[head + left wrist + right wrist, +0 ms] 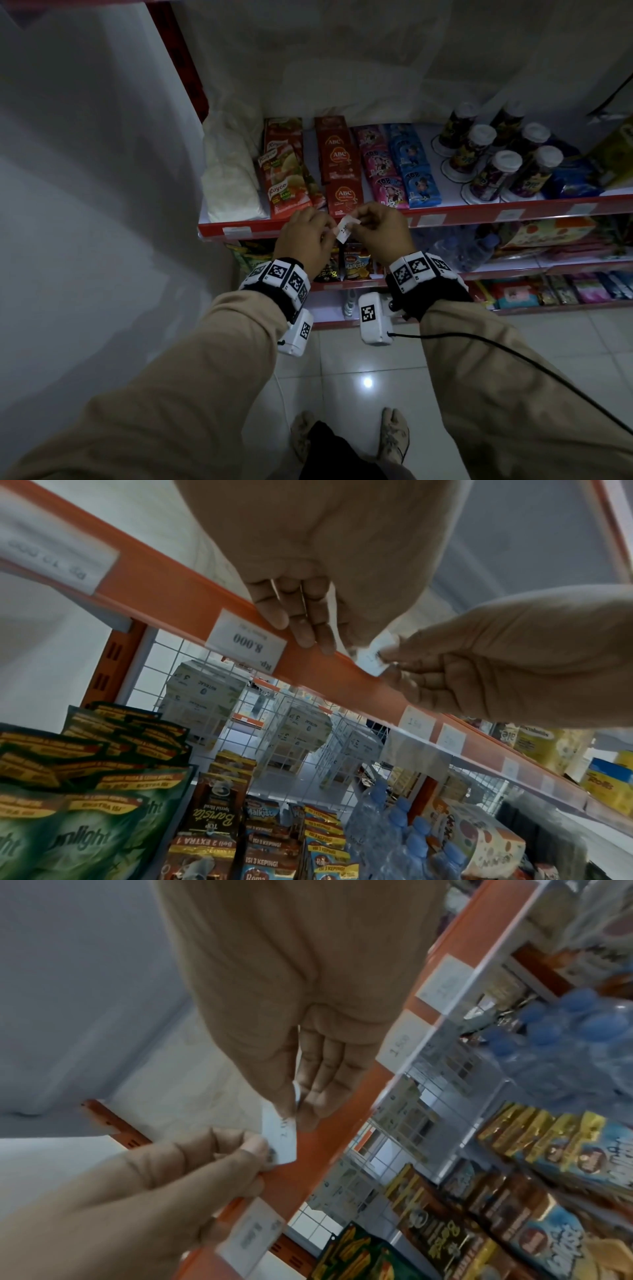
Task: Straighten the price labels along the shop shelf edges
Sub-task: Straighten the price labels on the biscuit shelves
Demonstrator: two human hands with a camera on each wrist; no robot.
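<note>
A small white price label [345, 230] is off the red shelf-edge rail [462, 214], held in front of it between both hands. My left hand [325, 233] pinches its lower end; in the right wrist view the left hand's thumb and forefinger [263, 1150] pinch the label [284, 1137]. My right hand [364, 224] pinches the upper end with thumb against fingers [291, 1099]. In the left wrist view the label [375, 653] shows beside the right hand's fingertips [397, 653]. Another label reading 8.000 [246, 642] sits in the rail just left of my hands.
More labels [431, 220] [510, 214] sit along the same rail. Above it lie Royco sachets [284, 178], ABC sachets [342, 178] and lidded cups [493, 174]. Lower shelves hold biscuit packs [356, 263] and water bottles [459, 246]. A white wall [85, 205] closes the left.
</note>
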